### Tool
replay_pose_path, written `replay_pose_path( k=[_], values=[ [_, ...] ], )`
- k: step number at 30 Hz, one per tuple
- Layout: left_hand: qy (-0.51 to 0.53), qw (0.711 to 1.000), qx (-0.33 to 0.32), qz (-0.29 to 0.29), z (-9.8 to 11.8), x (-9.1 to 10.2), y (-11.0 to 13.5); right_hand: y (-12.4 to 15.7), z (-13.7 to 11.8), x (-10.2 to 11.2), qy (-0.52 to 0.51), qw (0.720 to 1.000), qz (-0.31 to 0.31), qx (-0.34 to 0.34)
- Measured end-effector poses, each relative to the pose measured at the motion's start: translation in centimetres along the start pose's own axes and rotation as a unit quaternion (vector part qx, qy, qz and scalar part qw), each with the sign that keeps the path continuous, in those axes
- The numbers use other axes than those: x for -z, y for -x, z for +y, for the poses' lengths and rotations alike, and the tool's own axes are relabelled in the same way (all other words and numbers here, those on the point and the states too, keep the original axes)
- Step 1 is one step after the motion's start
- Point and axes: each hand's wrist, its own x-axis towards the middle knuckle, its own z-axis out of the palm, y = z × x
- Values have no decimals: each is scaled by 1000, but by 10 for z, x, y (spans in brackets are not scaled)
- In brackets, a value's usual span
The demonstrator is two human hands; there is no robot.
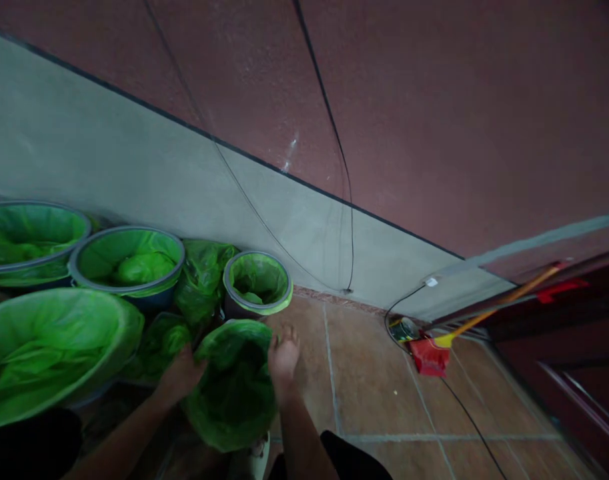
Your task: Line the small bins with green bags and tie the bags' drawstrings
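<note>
Green bag (231, 393), seemingly gripped at its rim by both hands (184, 375) (283, 353).

Both bare forearms reach forward and down from the bottom edge of the view, angled toward each other. The left hand (180, 375) is curled closed, knuckles up. The right hand (283, 353) is bent at the wrist, its fingers (288, 333) bunched together in a pinch.
</note>
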Motion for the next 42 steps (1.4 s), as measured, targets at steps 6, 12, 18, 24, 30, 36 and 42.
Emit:
replay_pose_path(
  k=[6, 12, 18, 24, 30, 36, 42],
  values=[
    [17, 999, 29, 25, 10, 23, 5, -76, -70, -8, 70, 972, -114, 193],
    [77, 995, 11, 68, 14, 37, 6, -89, -65, -23, 133, 955, -137, 226],
    [183, 974, 21, 128, 27, 58, 4, -77, -62, 30, 145, 950, -110, 252],
    [449, 884, 105, 78, 47, 110, 11, 17, -29, 88, 97, 927, -90, 350],
    [479, 875, 54, -40, 53, 134, 45, 115, 15, 102, 8, 864, -173, 472],
    [512, 855, 31, -78, 60, 101, 67, 89, 32, 115, -134, 962, -91, 220],
    [507, 858, 9, -78, 66, 65, 62, 43, 59, 83, -50, 979, -187, -71]
  ],
)
